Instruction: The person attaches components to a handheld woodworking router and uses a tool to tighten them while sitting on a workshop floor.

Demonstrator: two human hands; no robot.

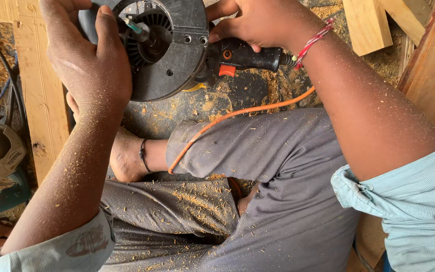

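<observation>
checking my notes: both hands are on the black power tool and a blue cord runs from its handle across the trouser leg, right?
Not quite: the cord is orange, not blue, as the head view shows. The rest holds: left hand and right hand are on the black power tool, and the cord crosses the trouser leg.

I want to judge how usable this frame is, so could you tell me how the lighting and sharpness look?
Head view: soft, even daylight with no glare; the left hand and right hand on the black power tool are sharp, sawdust specks crisp; the orange cable is clear; the tool's vented centre is shadowed; edges bend slightly from the wide lens.
</observation>
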